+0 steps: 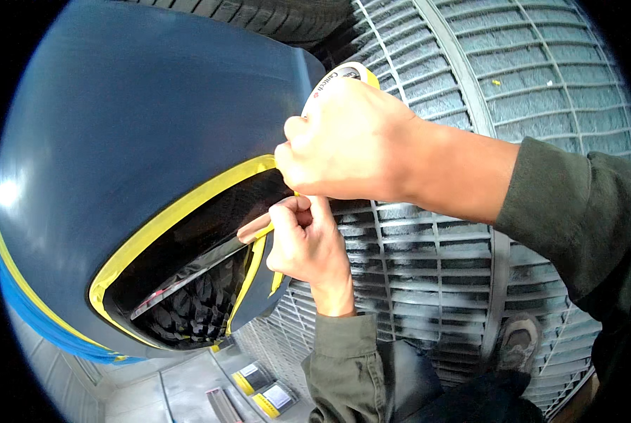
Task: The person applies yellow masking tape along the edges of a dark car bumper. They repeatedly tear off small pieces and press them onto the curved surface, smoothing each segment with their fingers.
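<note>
A dark lamp (195, 233) in a dull blue car body panel (167, 92) is before me. Yellow masking tape (181, 199) lines the lamp's upper edge and turns down its left end; another strip (248, 278) follows the lower right edge. My right hand (358, 141) is closed around a roll of masking tape (366, 73), its white-printed side partly covered by the fingers. Just below it, my left hand (305, 240) is closed at the lamp's right corner, thumb and fingers on a short length of tape, one fingertip against the lamp. The fingers partly hide that tape.
A tyre (273, 17) stands beyond the panel. Metal floor grating (435, 268) spreads to the right, with my shoe (520, 342) on it. Blue sheeting (44, 321) edges the panel at lower left. Yellow-and-dark boxes or signs (273, 398) show below.
</note>
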The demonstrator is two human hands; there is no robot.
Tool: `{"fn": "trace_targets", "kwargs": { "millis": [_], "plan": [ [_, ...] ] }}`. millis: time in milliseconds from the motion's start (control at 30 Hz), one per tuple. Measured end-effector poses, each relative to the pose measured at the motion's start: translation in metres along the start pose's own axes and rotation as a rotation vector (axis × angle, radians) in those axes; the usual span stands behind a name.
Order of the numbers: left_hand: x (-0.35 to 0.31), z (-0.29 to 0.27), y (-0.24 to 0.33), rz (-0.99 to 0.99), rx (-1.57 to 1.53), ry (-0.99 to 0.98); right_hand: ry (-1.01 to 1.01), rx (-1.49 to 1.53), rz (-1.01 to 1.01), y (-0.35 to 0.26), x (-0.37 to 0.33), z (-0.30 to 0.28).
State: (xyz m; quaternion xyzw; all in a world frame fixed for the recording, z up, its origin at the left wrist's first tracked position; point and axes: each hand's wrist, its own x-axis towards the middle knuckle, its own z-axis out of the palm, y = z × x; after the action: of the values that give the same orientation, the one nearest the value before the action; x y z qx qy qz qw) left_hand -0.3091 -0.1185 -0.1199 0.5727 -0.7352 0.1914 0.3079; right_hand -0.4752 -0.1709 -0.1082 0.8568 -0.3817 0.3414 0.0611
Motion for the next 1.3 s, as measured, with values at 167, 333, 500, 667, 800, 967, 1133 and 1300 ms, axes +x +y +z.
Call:
{"fn": "trace_targets", "kwargs": {
  "millis": [167, 333, 500, 667, 800, 967, 1133, 1300],
  "plan": [
    [-0.002, 0.004, -0.005, -0.013, -0.033, 0.028, -0.069, -0.127, -0.154, 0.014, 0.023, -0.027],
    [0.004, -0.003, -0.004, -0.007, -0.011, 0.017, 0.324, -0.251, 0.049, 0.051, 0.019, -0.074],
    [0.0, -0.006, 0.001, -0.057, -0.149, 0.05, 0.316, -0.075, 0.279, 0.038, -0.089, -0.081],
    [-0.024, -0.037, -0.007, -0.126, -0.072, -0.06, 0.041, 0.676, 0.914, -0.108, -0.206, -0.012],
    [-0.025, -0.02, 0.018, -0.652, -0.506, -0.258, -0.152, 0.973, 1.109, -0.207, -0.25, -0.004],
    [-0.011, -0.02, 0.016, -1.342, -1.602, -0.287, -0.351, 1.203, 1.082, -0.236, -0.246, -0.023],
    [-0.005, -0.026, 0.002, -1.356, -2.066, -0.232, -0.193, 1.094, 1.101, -0.223, -0.25, -0.022],
    [0.002, -0.03, 0.01, -1.526, -2.244, -0.067, -0.227, 1.042, 1.176, -0.209, -0.249, -0.031]
  ]
}}
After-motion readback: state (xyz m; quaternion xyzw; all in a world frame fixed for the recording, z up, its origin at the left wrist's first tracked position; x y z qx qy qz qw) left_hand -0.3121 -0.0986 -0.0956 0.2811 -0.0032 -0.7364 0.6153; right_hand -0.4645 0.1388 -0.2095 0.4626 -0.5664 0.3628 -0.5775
